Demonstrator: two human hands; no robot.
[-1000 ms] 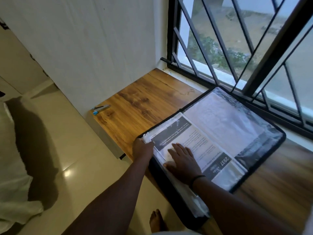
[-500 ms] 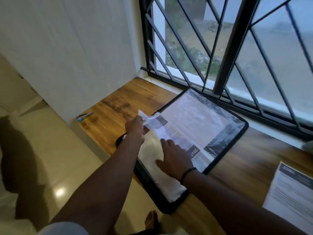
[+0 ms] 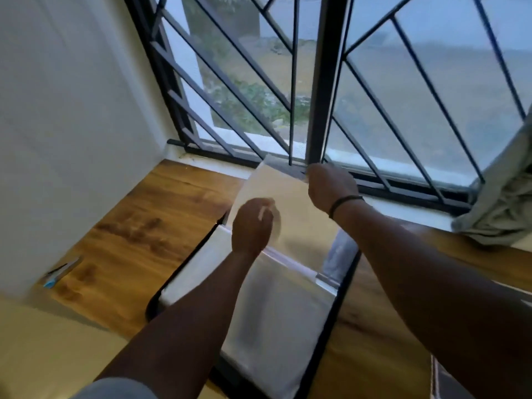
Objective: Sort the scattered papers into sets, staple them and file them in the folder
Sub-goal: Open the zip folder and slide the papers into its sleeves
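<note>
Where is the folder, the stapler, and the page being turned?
folder (image 3: 276, 321): head view, on its clear sleeves.
stapler (image 3: 62, 271): head view, on its middle, beside the wall.
page (image 3: 293, 205): head view, on its lifted middle, between both hands.

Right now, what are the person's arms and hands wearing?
Both forearms are bare. The right hand has a thin black band round its wrist. The left hand wears nothing visible; a light grey sleeve edge shows at the upper arm.

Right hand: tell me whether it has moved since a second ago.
Yes. The right hand has left the folder page it pressed and risen toward the window grille, where it now holds the far edge of the lifted sheet.
</note>
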